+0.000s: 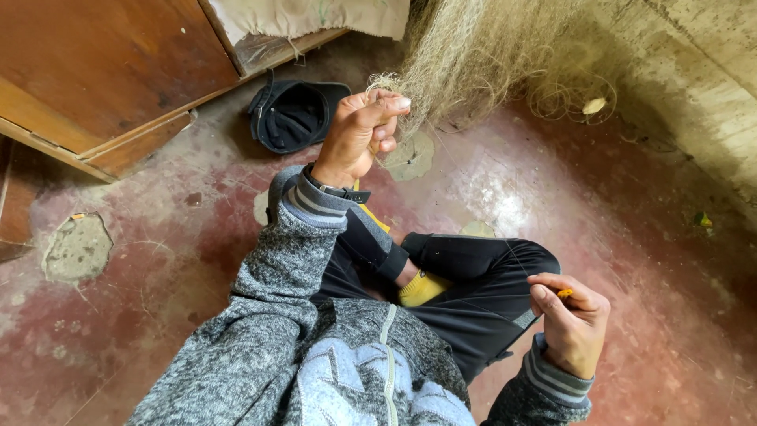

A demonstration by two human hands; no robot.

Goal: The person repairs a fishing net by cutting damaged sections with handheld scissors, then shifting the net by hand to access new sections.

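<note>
The person sat cross-legged on the worn red floor (pixel 631 237), in a grey knitted jacket (pixel 276 331), black trousers (pixel 481 292) and a yellow sock (pixel 422 288). The left hand (pixel 359 138) was raised out in front, closed into a loose fist with the thumb pressed over the forefinger, and it gripped a bunched edge of pale fishing net (pixel 473 55); a dark wristband (pixel 335 189) sat just below it. The net hung from above at the far side and spread out toward the right, with loose loops of line lying on the floor by the concrete wall (pixel 694 71). The right hand (pixel 572 323) was held low and near, beside the right knee, its fingers curled in and the thumb and forefinger pinched on a small yellow-orange piece (pixel 565 293); I could not tell just what it was. A thin line seemed to run from that hand up toward the net, though it was too fine to follow. On the floor beyond the left hand lay a dark cap (pixel 296 114), upturned, just beside the edge of a wooden cabinet (pixel 102 71) at far left. A broken patch (pixel 76 248) showed in the floor to the left.
</note>
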